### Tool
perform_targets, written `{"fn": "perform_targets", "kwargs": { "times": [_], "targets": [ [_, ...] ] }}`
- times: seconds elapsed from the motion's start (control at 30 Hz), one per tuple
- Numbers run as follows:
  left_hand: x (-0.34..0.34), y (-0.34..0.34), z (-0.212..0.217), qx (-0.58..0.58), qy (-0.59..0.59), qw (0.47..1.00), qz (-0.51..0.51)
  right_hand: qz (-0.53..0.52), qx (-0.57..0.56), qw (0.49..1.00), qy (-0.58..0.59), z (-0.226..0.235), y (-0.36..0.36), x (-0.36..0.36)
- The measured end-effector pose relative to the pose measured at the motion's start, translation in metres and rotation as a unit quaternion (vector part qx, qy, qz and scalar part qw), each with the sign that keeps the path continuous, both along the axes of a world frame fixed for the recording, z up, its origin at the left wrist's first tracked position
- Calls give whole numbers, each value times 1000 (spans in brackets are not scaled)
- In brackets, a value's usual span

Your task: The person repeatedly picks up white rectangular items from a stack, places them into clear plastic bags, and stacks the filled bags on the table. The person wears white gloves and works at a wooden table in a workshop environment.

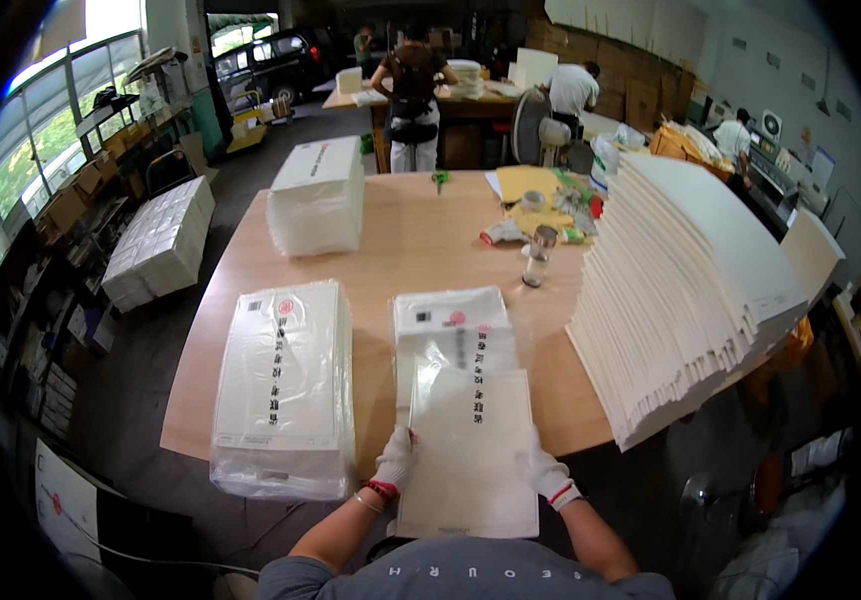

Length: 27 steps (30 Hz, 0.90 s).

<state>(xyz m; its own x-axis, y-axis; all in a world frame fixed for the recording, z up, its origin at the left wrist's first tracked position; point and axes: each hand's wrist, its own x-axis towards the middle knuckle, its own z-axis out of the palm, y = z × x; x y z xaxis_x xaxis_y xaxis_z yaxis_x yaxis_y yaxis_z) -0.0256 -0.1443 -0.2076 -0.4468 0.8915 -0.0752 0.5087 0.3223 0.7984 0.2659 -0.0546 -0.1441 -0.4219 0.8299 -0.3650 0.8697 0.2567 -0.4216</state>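
Both my hands wear white knit gloves with red cuffs. My left hand [396, 462] is closed on the left edge of a large off-white paper envelope [465, 450] with dark print. At its opposite edge, my right hand [547, 470] is closed too, slightly blurred. The envelope lies tilted between me and the table's front edge, its top overlapping a stack of similar printed envelopes [440, 305] in clear plastic. To the left stands a taller stack of envelopes [280, 370] wrapped in shiny clear plastic.
Another wrapped stack [315, 195] is on the table's [420, 240] far left. A tall leaning pile of white envelopes [665, 290] fills the right. A glass jar [538, 257], gloves [503, 232] and green scissors [439, 181] lie farther back. Several people work beyond.
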Motion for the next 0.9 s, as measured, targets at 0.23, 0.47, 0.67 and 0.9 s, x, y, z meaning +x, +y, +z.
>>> {"fn": "perform_targets", "kwargs": {
  "times": [0.23,0.47,0.67,0.9],
  "targets": [
    [39,-153,95,5,-36,982,-185,43,144,985,88,5,-162,39],
    [24,-166,70,61,-93,992,-64,-59,85,981,163,49,-164,42],
    [39,-137,119,165,-22,971,-173,-397,-245,745,477,-8,-145,38],
    [-34,-159,177,486,136,863,-18,-118,-295,680,661,32,-106,-108]
  ]
}}
